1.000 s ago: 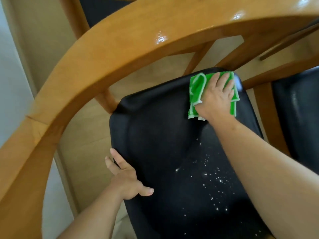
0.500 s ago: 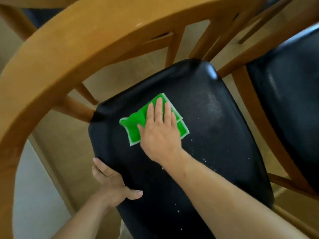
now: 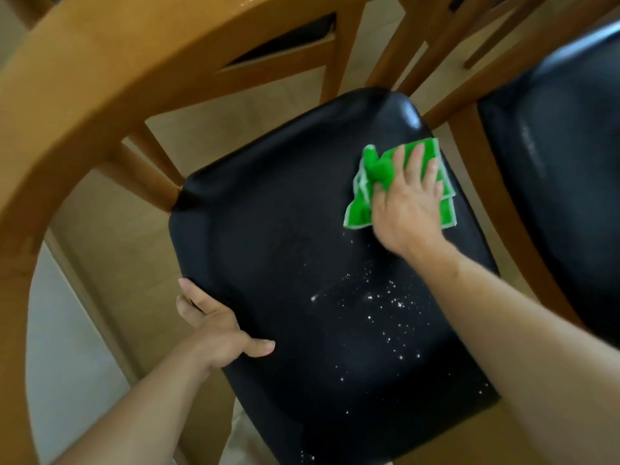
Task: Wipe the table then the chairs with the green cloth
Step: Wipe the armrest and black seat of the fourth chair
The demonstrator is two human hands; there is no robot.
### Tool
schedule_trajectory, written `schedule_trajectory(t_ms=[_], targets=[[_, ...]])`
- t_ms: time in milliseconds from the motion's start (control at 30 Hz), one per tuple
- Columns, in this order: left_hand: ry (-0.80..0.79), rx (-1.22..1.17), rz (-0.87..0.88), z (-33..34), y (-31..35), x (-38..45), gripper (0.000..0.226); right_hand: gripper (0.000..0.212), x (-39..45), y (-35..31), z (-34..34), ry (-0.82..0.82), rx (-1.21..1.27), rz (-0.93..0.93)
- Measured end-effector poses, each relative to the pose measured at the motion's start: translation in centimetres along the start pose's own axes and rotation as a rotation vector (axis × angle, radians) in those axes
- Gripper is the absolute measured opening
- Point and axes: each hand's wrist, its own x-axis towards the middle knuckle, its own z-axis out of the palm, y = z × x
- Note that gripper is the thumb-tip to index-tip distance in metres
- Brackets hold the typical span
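Head view: right hand (image 3: 407, 209) presses flat on cloth (image 3: 360, 209) on seat (image 3: 285, 250); left hand (image 3: 214, 325) grips the seat edge; white specks (image 3: 385, 297) between

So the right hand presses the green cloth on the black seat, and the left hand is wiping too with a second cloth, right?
Not quite. The left hand holds no cloth; it grips the edge of the black seat, thumb on top. The head view shows this. The right hand does press the green cloth on the seat.

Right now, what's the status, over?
Right hand pressing green cloth flat on black seat. Left hand gripping seat edge. White specks unwiped. Nothing blocking.
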Motion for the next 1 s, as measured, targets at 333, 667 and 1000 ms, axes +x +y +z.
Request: schedule_trajectory(t_ms=[333, 667, 1000], targets=[[0.078, 0.059, 0.046, 0.3, -0.8, 0.4, 0.163, 0.072, -16.0, -2.9, 7.1, -0.246, -0.169, -0.552], [0.07, 0.023, 0.007, 0.0, -0.9, 1.1, 0.169, 0.069, -3.9, 7.0, 1.7, 0.022, -0.168, -0.041], [0.132, 0.052, 0.025, 0.3, -0.7, 0.8, 0.168, 0.076, -15.5, -0.2, 6.3, -0.228, -0.106, -0.11]])
